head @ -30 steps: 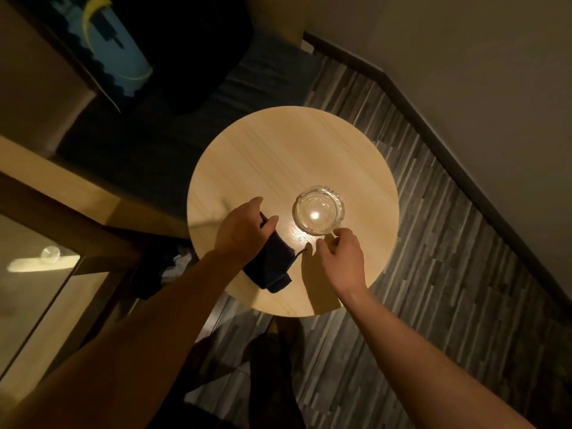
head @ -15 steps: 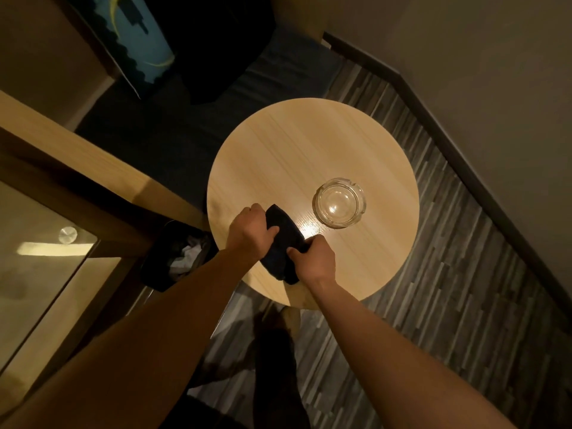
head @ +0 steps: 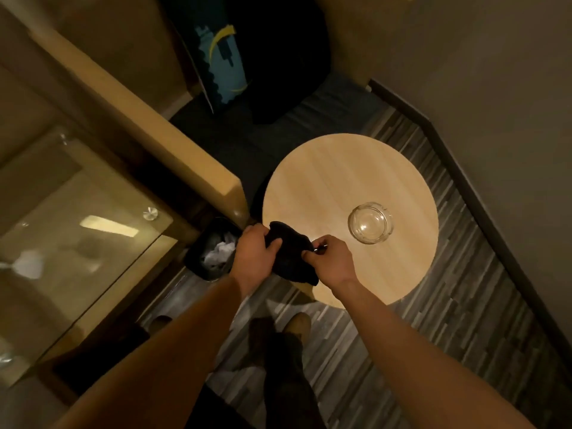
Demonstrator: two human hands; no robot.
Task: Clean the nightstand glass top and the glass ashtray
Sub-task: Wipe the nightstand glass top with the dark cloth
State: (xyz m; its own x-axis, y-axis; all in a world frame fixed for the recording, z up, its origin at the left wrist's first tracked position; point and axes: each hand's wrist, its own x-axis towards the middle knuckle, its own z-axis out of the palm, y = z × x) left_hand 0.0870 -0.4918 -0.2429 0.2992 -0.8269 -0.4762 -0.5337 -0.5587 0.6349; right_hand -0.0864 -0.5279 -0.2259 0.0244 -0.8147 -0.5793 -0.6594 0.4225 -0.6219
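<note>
A clear glass ashtray (head: 370, 222) stands on the right half of a round light-wood table (head: 334, 181). A dark cloth (head: 291, 258) hangs over the table's near left edge, held between both hands. My left hand (head: 255, 253) grips its left side. My right hand (head: 329, 261) pinches its right edge, a hand's width left of the ashtray and not touching it. To the far left lies the nightstand's glass top (head: 77, 243), reflecting a ceiling light.
A black waste bin (head: 213, 249) with crumpled paper stands on the floor between the nightstand and the round table. A wooden rail (head: 161, 140) runs diagonally above it. A dark bag (head: 278, 57) and a blue bag (head: 223, 63) sit at the back. My feet are below.
My right hand left the ashtray's rim and took hold of the cloth. Both hands drew the cloth back toward the table's near left edge. The view swung left, showing more of the glass top.
</note>
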